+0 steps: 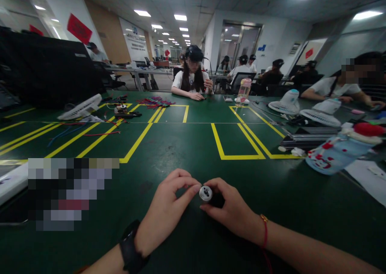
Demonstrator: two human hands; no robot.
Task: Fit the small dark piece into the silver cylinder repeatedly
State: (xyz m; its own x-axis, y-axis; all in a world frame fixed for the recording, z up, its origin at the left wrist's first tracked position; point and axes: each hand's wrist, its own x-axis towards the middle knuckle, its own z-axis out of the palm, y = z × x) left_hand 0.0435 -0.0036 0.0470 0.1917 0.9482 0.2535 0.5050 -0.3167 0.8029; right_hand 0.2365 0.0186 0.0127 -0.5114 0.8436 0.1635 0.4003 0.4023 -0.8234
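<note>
My right hand (233,205) is wrapped round a short black cylinder (217,200) with a silver round end (206,193) facing me. Small dark openings show in that silver face. My left hand (173,197) is beside it, thumb and forefinger pinched together right at the silver rim. Whether a small part sits between those fingertips is too hard to see. Both hands are low over the green table (169,145), near its front edge.
A blue bottle with a red top (334,151), dark metal bars (310,137) and white fans (285,103) stand to the right. Left are another white fan (81,109), loose wires (155,101) and a black case (48,69). A person (193,75) sits opposite.
</note>
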